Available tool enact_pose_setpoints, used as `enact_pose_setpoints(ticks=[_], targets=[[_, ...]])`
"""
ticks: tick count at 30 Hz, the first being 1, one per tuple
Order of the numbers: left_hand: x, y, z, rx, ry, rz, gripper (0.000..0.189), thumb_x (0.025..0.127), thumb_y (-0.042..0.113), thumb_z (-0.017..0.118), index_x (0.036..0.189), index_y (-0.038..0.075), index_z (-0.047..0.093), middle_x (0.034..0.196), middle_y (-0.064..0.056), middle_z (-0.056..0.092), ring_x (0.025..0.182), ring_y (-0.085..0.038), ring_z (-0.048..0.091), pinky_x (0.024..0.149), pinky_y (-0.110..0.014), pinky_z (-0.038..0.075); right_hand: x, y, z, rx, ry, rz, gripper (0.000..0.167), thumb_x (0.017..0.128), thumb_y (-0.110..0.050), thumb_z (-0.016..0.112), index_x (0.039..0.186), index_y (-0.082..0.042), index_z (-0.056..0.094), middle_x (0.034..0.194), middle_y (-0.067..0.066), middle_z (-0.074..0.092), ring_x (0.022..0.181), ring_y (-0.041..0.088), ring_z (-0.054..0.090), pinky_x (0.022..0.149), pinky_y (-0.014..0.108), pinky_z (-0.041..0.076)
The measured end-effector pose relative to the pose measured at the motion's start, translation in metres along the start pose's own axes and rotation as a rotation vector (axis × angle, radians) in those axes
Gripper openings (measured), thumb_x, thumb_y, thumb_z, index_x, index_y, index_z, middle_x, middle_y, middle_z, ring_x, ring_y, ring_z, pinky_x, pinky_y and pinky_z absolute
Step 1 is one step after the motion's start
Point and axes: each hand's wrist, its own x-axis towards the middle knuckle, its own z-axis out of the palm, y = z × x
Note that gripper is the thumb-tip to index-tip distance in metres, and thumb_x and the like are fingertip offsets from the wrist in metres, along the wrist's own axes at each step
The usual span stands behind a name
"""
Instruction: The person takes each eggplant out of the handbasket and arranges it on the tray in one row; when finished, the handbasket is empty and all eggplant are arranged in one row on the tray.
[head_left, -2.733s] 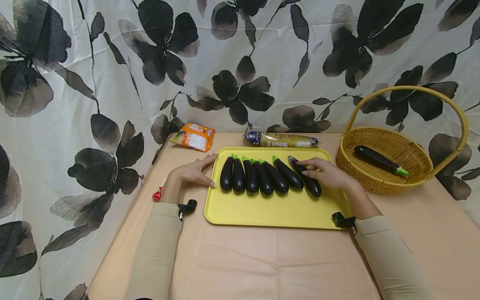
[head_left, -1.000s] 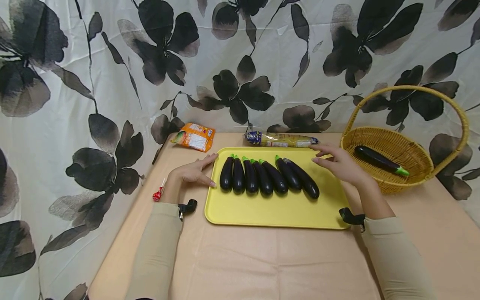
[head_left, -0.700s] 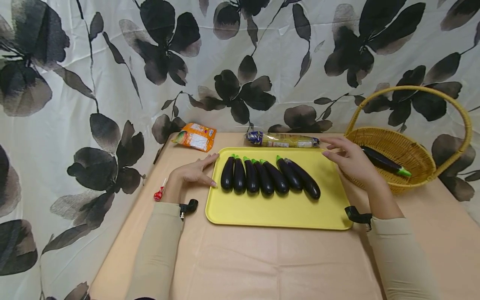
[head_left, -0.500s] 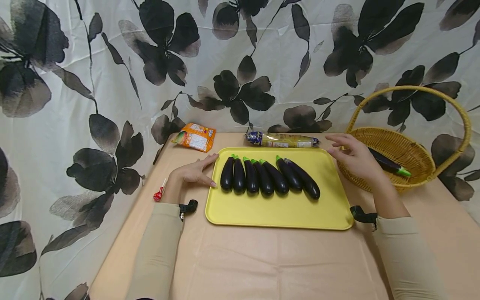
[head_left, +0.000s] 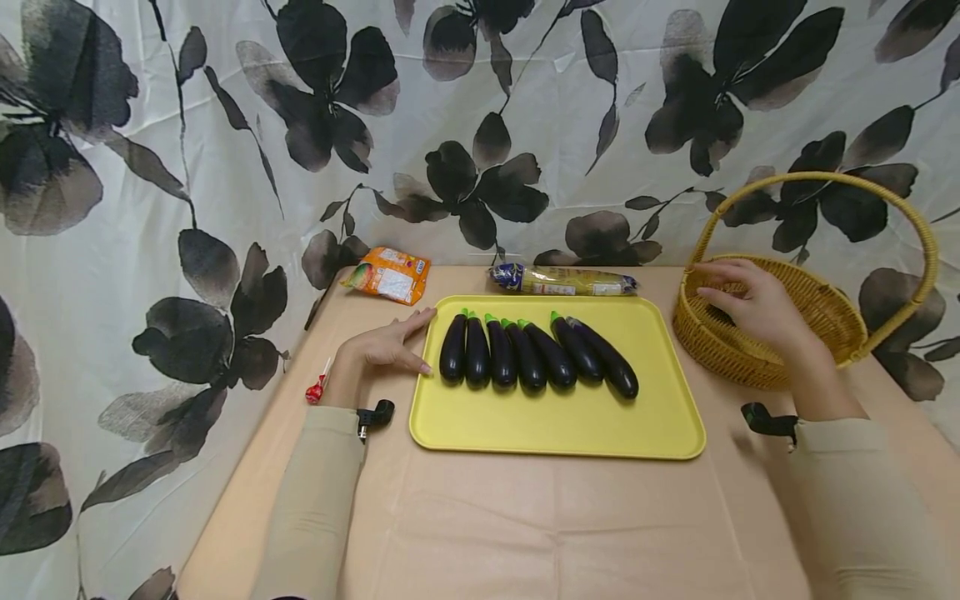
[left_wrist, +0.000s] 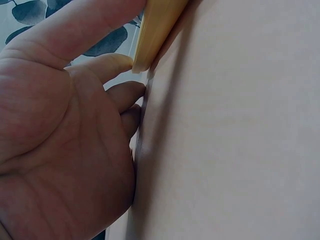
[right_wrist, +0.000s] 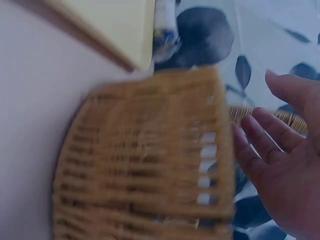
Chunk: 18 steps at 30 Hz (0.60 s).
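A yellow tray lies on the table with several dark purple eggplants in a row, green stems mostly pointing away from me. The rightmost eggplant leans against its neighbour. My left hand rests at the tray's left edge, fingers extended; in the left wrist view its fingertips touch the tray rim. Over the wicker basket on the right hovers my right hand, fingers loosely extended and holding nothing. It hides the basket's inside in the head view. The right wrist view shows the basket's wall beside the fingers.
Behind the tray lie an orange snack packet and a long yellow-and-blue packet. A red-wrapped lollipop is by my left wrist. The basket's tall handle arches over it. A floral cloth hangs at the back.
My right hand straightened the rightmost eggplant against the row, let go, and moved right over the basket, covering the eggplant seen there earlier. My left hand stayed at the tray's edge.
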Motion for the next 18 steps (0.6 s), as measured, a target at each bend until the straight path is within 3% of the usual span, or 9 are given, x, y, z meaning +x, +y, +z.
enact_pose_setpoints(ticks=[3, 5, 6, 9, 11, 14, 18], targets=[[0.000, 0.000, 0.001, -0.002, 0.000, 0.001, 0.127, 0.071, 0.050, 0.094, 0.169, 0.032, 0.015, 0.177, 0.006, 0.003, 0.158, -0.047, -0.017, 0.124, -0.070, -0.010, 0.002, 0.012, -0.006, -0.013, -0.011, 0.015, 0.046, 0.106, -0.028, 0.062, 0.146, -0.006, 0.060, 0.145, 0.021, 0.053, 0.129, 0.040, 0.048, 0.099, 0.036, 0.048], [0.000, 0.000, 0.001, 0.000, 0.001, 0.002, 0.127, 0.071, 0.050, 0.094, 0.169, 0.032, 0.015, 0.177, 0.006, 0.003, 0.158, -0.047, -0.017, 0.124, -0.070, -0.010, 0.004, 0.020, -0.009, -0.031, -0.011, 0.029, 0.045, 0.106, -0.027, 0.062, 0.145, -0.005, 0.060, 0.143, 0.022, 0.055, 0.125, 0.037, 0.050, 0.099, 0.049, 0.046], [0.000, -0.001, 0.001, 0.003, 0.001, 0.003, 0.127, 0.071, 0.051, 0.094, 0.169, 0.032, 0.014, 0.177, 0.006, 0.003, 0.158, -0.047, -0.017, 0.124, -0.070, -0.010, 0.004, 0.023, -0.010, -0.035, -0.012, 0.037, 0.044, 0.106, -0.027, 0.062, 0.144, -0.005, 0.060, 0.142, 0.022, 0.055, 0.122, 0.034, 0.051, 0.098, 0.050, 0.046], [0.000, -0.002, 0.001, 0.014, 0.002, 0.011, 0.127, 0.072, 0.051, 0.093, 0.169, 0.032, 0.014, 0.177, 0.006, 0.003, 0.158, -0.047, -0.016, 0.125, -0.069, -0.009, 0.007, 0.034, -0.012, -0.069, -0.009, 0.066, 0.045, 0.106, -0.029, 0.062, 0.144, -0.006, 0.061, 0.135, 0.021, 0.059, 0.108, 0.020, 0.053, 0.086, 0.028, 0.046], [0.001, -0.003, 0.000, 0.023, 0.004, 0.019, 0.127, 0.072, 0.051, 0.093, 0.169, 0.031, 0.014, 0.177, 0.005, 0.004, 0.158, -0.048, -0.016, 0.125, -0.069, -0.009, 0.009, 0.041, -0.013, -0.094, -0.014, 0.084, 0.045, 0.106, -0.030, 0.062, 0.145, -0.007, 0.061, 0.132, 0.021, 0.061, 0.102, 0.018, 0.052, 0.077, 0.022, 0.042], [0.001, -0.003, 0.000, 0.027, 0.005, 0.024, 0.127, 0.072, 0.051, 0.093, 0.169, 0.031, 0.014, 0.177, 0.005, 0.005, 0.158, -0.048, -0.015, 0.125, -0.068, -0.009, 0.010, 0.050, -0.015, -0.107, -0.047, 0.101, 0.048, 0.107, -0.030, 0.059, 0.147, -0.004, 0.058, 0.133, 0.027, 0.060, 0.109, 0.031, 0.055, 0.085, 0.038, 0.049], [0.001, -0.003, 0.000, 0.027, 0.003, 0.014, 0.127, 0.071, 0.052, 0.093, 0.169, 0.032, 0.014, 0.177, 0.005, 0.004, 0.158, -0.048, -0.015, 0.125, -0.069, -0.009, 0.012, 0.057, -0.015, -0.131, -0.120, 0.141, 0.054, 0.108, -0.032, 0.056, 0.151, 0.001, 0.051, 0.138, 0.035, 0.052, 0.120, 0.050, 0.049, 0.093, 0.068, 0.043]])
